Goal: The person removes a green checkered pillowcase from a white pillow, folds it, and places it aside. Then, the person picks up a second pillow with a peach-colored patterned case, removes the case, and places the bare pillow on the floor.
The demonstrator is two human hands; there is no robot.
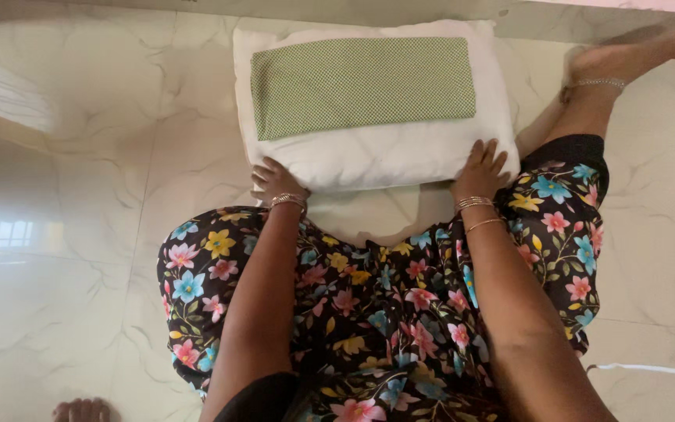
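A white pillow (376, 152) lies on the pale marble floor (80, 195) in front of my knees. A folded green checked cloth (362, 84) lies flat on top of it. My left hand (273, 180) grips the pillow's near left corner, fingers curled on its edge. My right hand (480, 168) rests on the near right corner with fingers spread over the fabric. Both wrists carry bangles. My lap is covered by a dark floral garment (376, 305).
My right foot with an anklet (626, 62) stretches out at the upper right, beside the pillow. Toes of my other foot (80, 409) show at the bottom left. A wall base runs along the top edge.
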